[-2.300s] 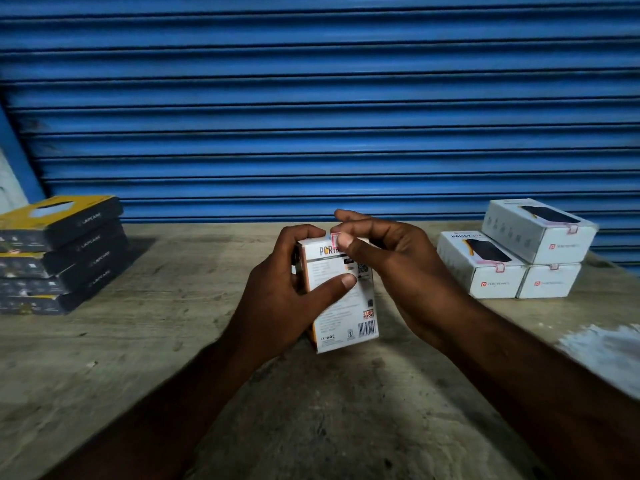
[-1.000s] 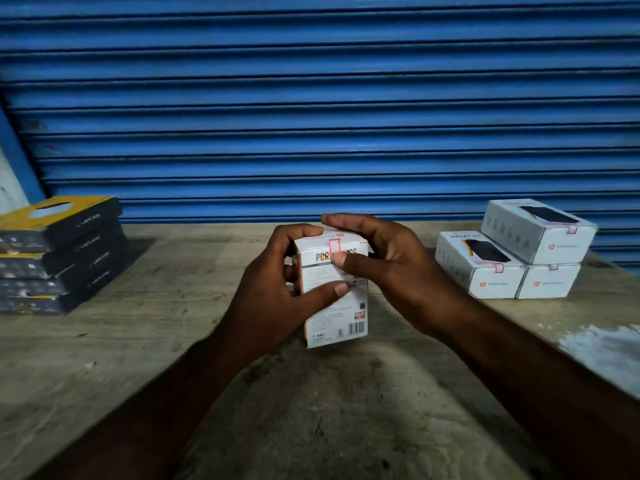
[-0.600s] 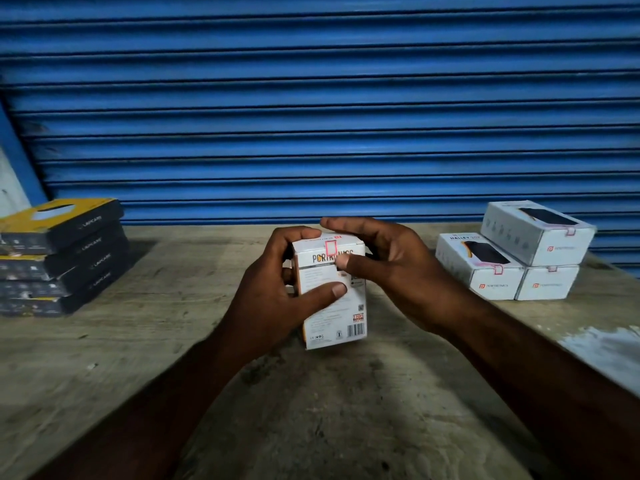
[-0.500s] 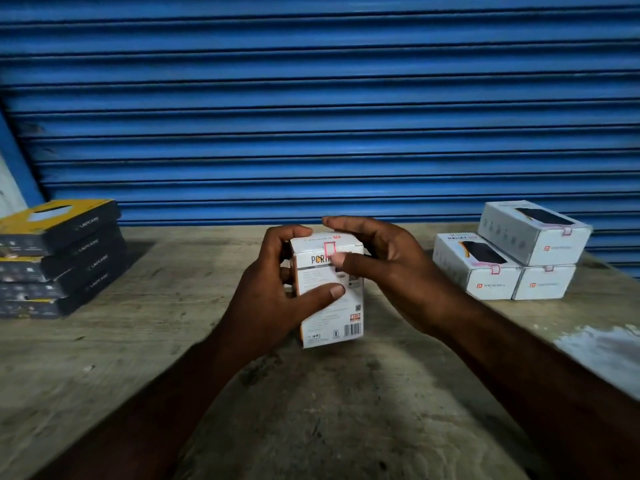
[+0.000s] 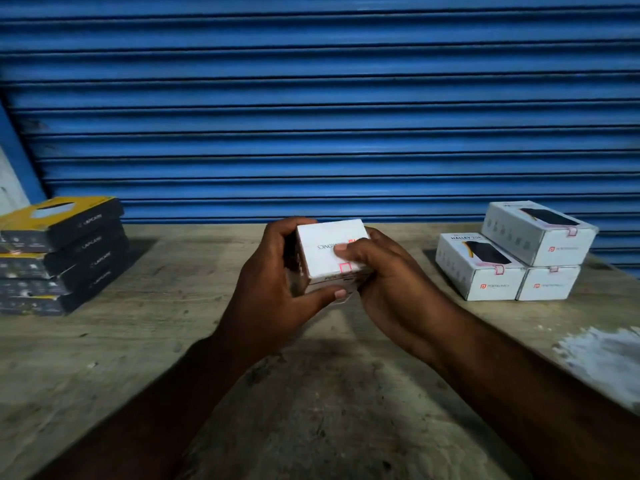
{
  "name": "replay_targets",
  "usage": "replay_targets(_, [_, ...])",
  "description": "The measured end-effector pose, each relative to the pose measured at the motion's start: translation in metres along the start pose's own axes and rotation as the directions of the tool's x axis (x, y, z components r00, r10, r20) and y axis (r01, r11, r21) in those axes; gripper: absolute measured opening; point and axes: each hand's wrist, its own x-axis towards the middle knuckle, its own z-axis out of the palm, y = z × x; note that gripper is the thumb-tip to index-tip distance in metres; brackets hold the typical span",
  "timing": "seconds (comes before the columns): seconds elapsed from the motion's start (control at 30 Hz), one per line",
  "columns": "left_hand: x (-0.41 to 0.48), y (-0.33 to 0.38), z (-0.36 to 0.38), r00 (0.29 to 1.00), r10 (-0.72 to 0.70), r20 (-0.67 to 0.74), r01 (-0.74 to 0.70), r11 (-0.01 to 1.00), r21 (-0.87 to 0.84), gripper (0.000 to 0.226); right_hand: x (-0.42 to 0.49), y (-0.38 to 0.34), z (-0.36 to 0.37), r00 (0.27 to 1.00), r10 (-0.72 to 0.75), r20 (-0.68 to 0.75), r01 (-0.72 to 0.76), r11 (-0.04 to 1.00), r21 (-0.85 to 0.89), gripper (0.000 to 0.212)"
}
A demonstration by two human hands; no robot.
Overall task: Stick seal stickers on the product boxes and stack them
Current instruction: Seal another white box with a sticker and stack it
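Note:
Both my hands hold a small white product box (image 5: 325, 242) above the middle of the wooden table (image 5: 138, 341). Its end face is tipped up toward me, with upside-down lettering. A pink seal sticker (image 5: 345, 267) sits at the near edge of that face. My left hand (image 5: 277, 282) grips the box from the left, thumb under its near side. My right hand (image 5: 377, 275) grips it from the right, thumb pressing on the end face. Three sealed white boxes (image 5: 512, 254) are stacked at the right.
A stack of several black and yellow boxes (image 5: 59, 251) stands at the table's left. A blue roller shutter (image 5: 311, 116) closes off the back. A pale patch (image 5: 602, 358) marks the table's right edge.
The box has been tipped back, so its end face now points up at me instead of its long labelled side. Both hands kept hold and moved slightly with it.

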Motion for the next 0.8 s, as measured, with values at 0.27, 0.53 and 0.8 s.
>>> replay_targets(0.27, [0.001, -0.001, -0.001, 1.000, -0.010, 0.019, 0.010, 1.000, -0.005, 0.080, 0.004, 0.001, -0.007, 0.997, 0.035, 0.063, -0.032, 0.998, -0.046, 0.051])
replay_targets(0.53, [0.000, -0.005, 0.001, 0.998, -0.059, 0.033, 0.061, 0.997, -0.051, 0.080, 0.005, 0.005, -0.008, 1.000, -0.023, -0.008, 0.021, 0.982, -0.190, 0.046])
replay_targets(0.8, [-0.001, -0.007, 0.006, 0.978, -0.189, 0.085, 0.199, 0.971, -0.132, 0.086, 0.004, -0.002, -0.014, 0.996, 0.002, 0.090, 0.029, 0.941, -0.336, 0.041])
